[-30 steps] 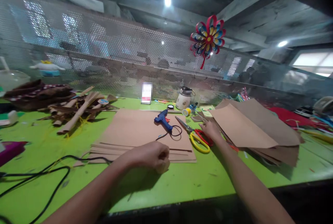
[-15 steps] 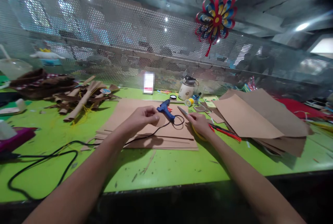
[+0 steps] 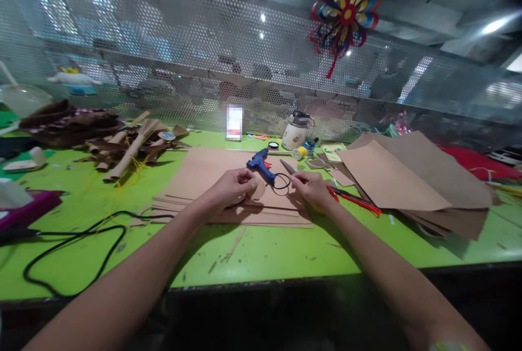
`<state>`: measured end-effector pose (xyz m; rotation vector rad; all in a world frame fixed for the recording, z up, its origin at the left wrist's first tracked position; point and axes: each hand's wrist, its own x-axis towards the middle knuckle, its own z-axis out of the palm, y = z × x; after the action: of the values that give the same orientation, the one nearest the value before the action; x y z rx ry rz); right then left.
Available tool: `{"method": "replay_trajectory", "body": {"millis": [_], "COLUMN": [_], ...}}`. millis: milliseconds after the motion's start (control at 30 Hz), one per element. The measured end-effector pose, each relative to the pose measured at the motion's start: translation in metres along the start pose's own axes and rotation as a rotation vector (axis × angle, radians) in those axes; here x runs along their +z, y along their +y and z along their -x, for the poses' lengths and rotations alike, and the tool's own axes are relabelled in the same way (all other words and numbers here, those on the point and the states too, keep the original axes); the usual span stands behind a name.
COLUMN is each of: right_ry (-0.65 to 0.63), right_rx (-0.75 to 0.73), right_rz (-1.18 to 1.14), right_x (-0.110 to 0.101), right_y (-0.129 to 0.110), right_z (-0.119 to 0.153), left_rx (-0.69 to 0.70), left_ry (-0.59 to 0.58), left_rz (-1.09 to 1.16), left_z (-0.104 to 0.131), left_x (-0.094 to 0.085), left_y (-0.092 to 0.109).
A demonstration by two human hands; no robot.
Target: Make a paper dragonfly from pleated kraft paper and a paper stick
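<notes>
My left hand (image 3: 237,186) pinches a small round piece of brown paper (image 3: 259,189) above the brown sheets. In my right hand (image 3: 313,189) are scissors (image 3: 287,166), their blades pointing up and left; the handles are mostly hidden by my fingers. The blades stay apart from the round piece. Just beyond my hands a blue glue gun (image 3: 261,166) with a red trigger lies on stacked brown paper sheets (image 3: 196,174). Its black cord (image 3: 118,226) passes beneath my left arm. A red-handled tool (image 3: 359,201) lies on the table right of my right hand.
Loose brown sheets (image 3: 391,177) pile up on the right of the green table (image 3: 277,253). Rolled paper pieces (image 3: 134,152) heap up at left, near a purple box (image 3: 30,212). Behind stand a phone (image 3: 234,122), a flask (image 3: 294,130), a thread spool (image 3: 299,153) and a perforated metal screen (image 3: 183,51).
My left hand has shifted slightly right with the round paper, which now shows more plainly. My right hand keeps the scissors in nearly the same place. The view has tilted down slightly.
</notes>
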<state>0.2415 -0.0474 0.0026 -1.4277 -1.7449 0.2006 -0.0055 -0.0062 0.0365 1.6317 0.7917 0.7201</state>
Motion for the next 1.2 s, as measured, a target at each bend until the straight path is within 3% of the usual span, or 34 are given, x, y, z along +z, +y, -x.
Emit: {"method": "replay_trajectory", "body": {"millis": [100,200,367,467,567,733,900,1200], "right_ry": [0.029,0.03,-0.162,-0.368,-0.563,-0.482,-0.554,-0.529], "right_rx": [0.033,0.045,-0.03,-0.154,-0.381,-0.526,-0.591,-0.608], "right_rz": [-0.023,-0.053,0.031,0.108,0.278,0.57,0.748,0.833], "right_x": [-0.003,-0.008,-0.017,-0.019,-0.015,0.002,0.013,0.029], "right_y": [0.007,0.009,-0.01,-0.031,-0.045,-0.041,-0.039,-0.051], "right_z": [-0.002,-0.005,0.002,0.019,0.039,0.05,0.042,0.051], "left_rx": [-0.013,-0.053,-0.038,0.013,0.091,0.154,0.145,0.177], "left_ry": [-0.078,-0.246,-0.531,-0.538,-0.516,-0.511,-0.502,-0.488], "left_rz": [-0.013,-0.022,-0.228,-0.455,-0.69,-0.845,-0.851,-0.789], "left_z": [0.002,0.005,0.012,0.018,0.024,0.032,0.033,0.029], "left_x": [0.007,0.016,0.031,0.033,0.032,0.032,0.032,0.033], "left_y": [0.0,-0.002,-0.012,-0.015,-0.011,0.001,0.0,-0.008]}}
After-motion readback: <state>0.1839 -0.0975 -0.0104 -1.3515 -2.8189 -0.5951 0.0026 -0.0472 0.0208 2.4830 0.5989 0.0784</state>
